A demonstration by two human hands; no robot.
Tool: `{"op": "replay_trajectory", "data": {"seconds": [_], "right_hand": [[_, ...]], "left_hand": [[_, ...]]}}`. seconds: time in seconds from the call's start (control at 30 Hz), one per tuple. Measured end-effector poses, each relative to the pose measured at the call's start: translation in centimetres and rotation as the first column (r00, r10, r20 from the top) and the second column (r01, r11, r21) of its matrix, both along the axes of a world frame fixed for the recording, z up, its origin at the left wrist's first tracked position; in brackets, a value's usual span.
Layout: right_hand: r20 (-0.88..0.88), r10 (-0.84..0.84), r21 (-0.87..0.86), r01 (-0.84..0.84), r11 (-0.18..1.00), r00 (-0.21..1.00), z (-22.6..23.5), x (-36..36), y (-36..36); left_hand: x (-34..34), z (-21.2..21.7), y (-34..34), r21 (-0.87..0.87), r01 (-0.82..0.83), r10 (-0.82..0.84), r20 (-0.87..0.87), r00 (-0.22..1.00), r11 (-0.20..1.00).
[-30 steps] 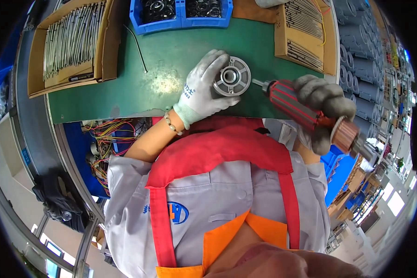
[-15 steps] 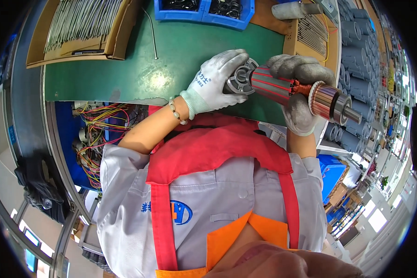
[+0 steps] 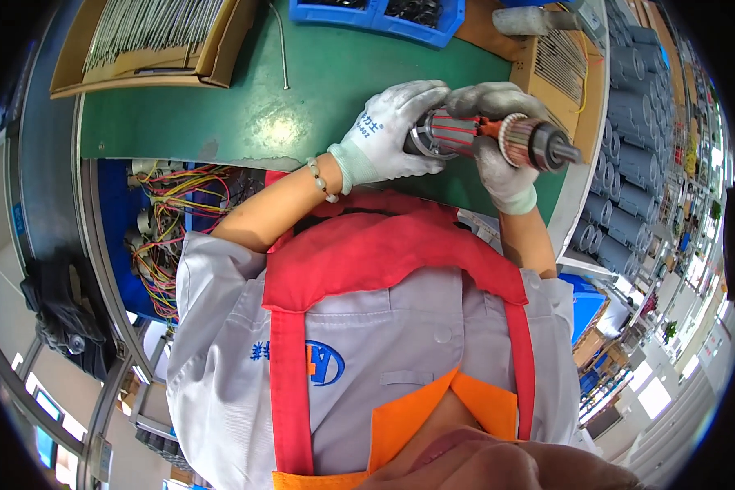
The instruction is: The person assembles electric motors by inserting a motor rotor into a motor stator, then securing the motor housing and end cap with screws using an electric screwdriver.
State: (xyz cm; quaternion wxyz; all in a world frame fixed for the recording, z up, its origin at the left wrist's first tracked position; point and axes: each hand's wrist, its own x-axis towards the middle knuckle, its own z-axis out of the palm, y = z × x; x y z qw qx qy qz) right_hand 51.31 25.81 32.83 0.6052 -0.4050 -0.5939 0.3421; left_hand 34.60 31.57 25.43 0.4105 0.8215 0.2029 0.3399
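My left hand (image 3: 394,135), in a white work glove, is closed around a round metal end bracket (image 3: 424,140). My right hand (image 3: 505,167), gloved with grey-smudged fingers, grips a motor armature (image 3: 456,131) around its middle. Red strips run along the armature's steel core, and its copper commutator and bare shaft point to the right. The core's left end sits at the bracket, partly inside it as far as I can see. My left fingers hide much of the bracket, so how deep the core goes in cannot be made out.
Across the green bench top (image 3: 245,131) lie a long metal rod (image 3: 283,53), a carton of rods (image 3: 151,37) and a blue bin (image 3: 367,16) of dark small parts. Another rod box (image 3: 557,69) stands right. Grey cylinders (image 3: 629,163) are stacked beyond; wired parts (image 3: 180,204) sit below left.
The armature has moved left, its core coming up to and partly into the bracket. My right hand has travelled left with it, and the view has shifted slightly.
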Motion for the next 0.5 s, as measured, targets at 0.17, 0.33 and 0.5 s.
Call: {"op": "replay_trajectory", "data": {"seconds": [0.17,0.33,0.5], "right_hand": [[-0.008,-0.004,-0.052,0.004,0.999,1.0,-0.2,0.7,0.0],[-0.456,0.085,-0.009,-0.1,0.995,0.886,0.6,4.5,1.6],[0.381,-0.808,0.032,0.867,0.498,0.45,-3.0,17.2,9.9]], "left_hand": [[0.6,0.3,-0.5,0.012,-0.033,0.033,-0.058,0.998,0.999],[0.6,-1.2,-1.2,-0.066,-0.007,0.007,-0.004,1.0,0.998],[1.3,0.1,-1.8,-0.147,-0.015,0.005,-0.071,0.997,0.989]]}}
